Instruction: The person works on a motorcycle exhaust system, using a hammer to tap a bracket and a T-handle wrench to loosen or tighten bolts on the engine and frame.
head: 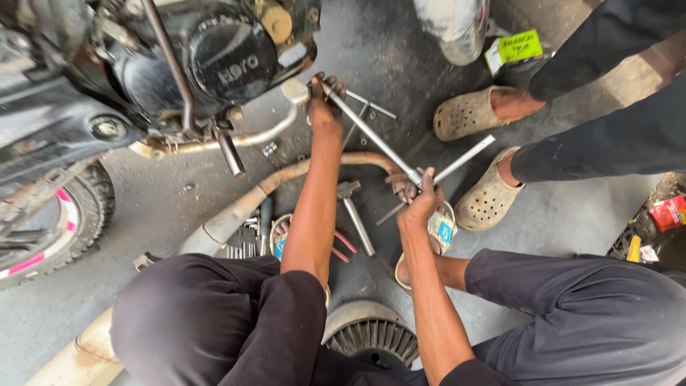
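Note:
I squat beside a black motorcycle engine (214, 57). A long steel T-handle wrench (368, 132) runs from the engine's lower right to its crossbar (457, 161). My left hand (325, 104) grips the wrench shaft near the socket end, close to the engine. My right hand (418, 196) is closed around the wrench where the crossbar meets the shaft. A rusty exhaust pipe (286, 175) lies on the floor under my left forearm.
Another person stands at the right in beige clogs (468, 111) and dark trousers. A hammer (354, 214), red-handled pliers (343, 243) and loose tools lie on the grey floor. The rear tyre (68, 221) is at left, a finned round part (371, 336) between my knees.

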